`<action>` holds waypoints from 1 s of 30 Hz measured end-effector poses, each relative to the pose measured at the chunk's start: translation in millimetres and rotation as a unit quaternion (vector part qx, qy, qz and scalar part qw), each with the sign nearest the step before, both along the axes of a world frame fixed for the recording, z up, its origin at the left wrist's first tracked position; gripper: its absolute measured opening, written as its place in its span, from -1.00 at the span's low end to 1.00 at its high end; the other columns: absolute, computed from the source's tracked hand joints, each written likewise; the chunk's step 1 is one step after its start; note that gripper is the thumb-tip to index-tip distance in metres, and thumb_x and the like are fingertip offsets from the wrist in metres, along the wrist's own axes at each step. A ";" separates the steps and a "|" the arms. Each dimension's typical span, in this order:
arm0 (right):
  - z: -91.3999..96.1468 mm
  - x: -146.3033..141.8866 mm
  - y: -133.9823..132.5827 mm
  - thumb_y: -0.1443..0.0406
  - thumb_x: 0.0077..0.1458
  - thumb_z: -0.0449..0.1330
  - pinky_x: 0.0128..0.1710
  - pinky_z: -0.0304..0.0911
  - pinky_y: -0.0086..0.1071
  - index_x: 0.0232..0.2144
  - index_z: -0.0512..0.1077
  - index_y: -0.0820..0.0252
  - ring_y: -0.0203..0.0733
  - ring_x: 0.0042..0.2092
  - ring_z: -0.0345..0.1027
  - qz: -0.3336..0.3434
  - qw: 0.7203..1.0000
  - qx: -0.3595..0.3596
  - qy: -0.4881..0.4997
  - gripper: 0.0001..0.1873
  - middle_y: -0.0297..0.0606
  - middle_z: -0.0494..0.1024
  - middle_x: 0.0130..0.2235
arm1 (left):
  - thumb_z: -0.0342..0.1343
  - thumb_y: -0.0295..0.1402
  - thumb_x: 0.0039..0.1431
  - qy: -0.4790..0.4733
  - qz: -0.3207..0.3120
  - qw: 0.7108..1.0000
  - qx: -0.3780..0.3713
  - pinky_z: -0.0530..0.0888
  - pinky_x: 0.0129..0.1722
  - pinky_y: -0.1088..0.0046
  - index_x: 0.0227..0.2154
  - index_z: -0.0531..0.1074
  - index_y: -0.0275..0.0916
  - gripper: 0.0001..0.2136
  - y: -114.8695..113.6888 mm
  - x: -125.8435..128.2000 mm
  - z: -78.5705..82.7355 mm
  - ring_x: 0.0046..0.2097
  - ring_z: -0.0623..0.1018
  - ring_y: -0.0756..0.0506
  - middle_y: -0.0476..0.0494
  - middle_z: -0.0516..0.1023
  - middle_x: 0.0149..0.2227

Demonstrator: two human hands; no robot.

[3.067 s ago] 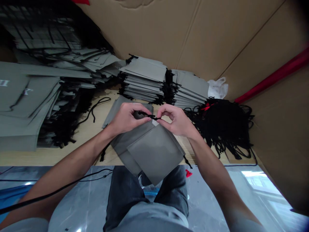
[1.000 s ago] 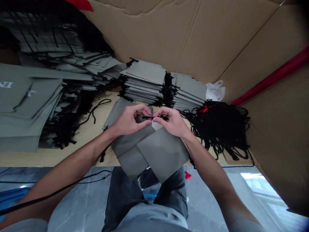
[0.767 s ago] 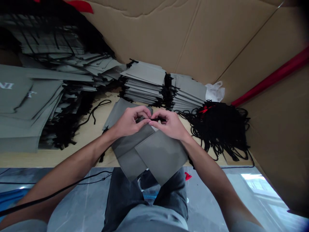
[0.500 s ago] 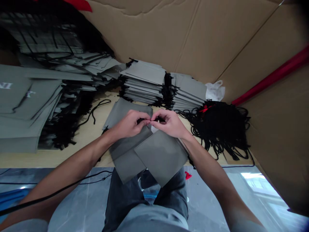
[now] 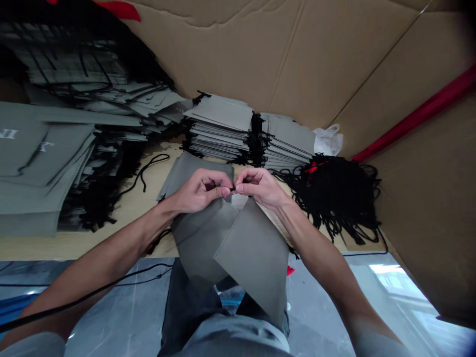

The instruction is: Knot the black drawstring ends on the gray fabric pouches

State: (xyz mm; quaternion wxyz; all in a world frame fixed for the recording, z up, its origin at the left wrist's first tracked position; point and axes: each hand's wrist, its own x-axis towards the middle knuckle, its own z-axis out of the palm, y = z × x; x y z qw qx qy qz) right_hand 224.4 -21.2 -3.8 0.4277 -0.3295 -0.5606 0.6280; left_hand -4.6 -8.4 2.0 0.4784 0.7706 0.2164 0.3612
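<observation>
My left hand [image 5: 201, 190] and my right hand [image 5: 259, 186] meet above the wooden table edge, fingertips almost touching. Between them they pinch a thin black drawstring [image 5: 232, 189] at the top of a grey fabric pouch [image 5: 256, 253]. The pouch hangs down over my lap, lifted off the table. A second grey pouch [image 5: 195, 240] lies under it, partly beneath my left hand, and a third [image 5: 183, 171] lies flat behind my hands.
Two neat stacks of grey pouches [image 5: 223, 126] stand at the back. A tangle of black cords [image 5: 334, 193] lies at the right. Loose piles of larger grey bags [image 5: 44, 153] fill the left. Cardboard walls [image 5: 297, 54] close the back and right. A black cable [image 5: 92, 292] crosses my left arm.
The pouch in my hands has been lifted and turned, so it hangs lower over my lap. My fingertips have come closer together on the drawstring.
</observation>
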 end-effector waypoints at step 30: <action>34.8 107.7 17.4 0.04 -0.25 0.58 -0.42 -0.02 -0.41 -0.39 0.42 0.13 -0.31 -0.41 0.16 -0.243 0.939 0.039 -0.240 -0.48 -0.42 0.40 -0.44 | 0.13 -0.04 0.38 -0.016 -0.065 0.929 -0.363 0.69 -0.14 0.13 -0.21 0.68 -0.36 -0.56 39.9 -20.8 -4.2 -0.15 0.77 -0.34 -0.55 0.73 -0.02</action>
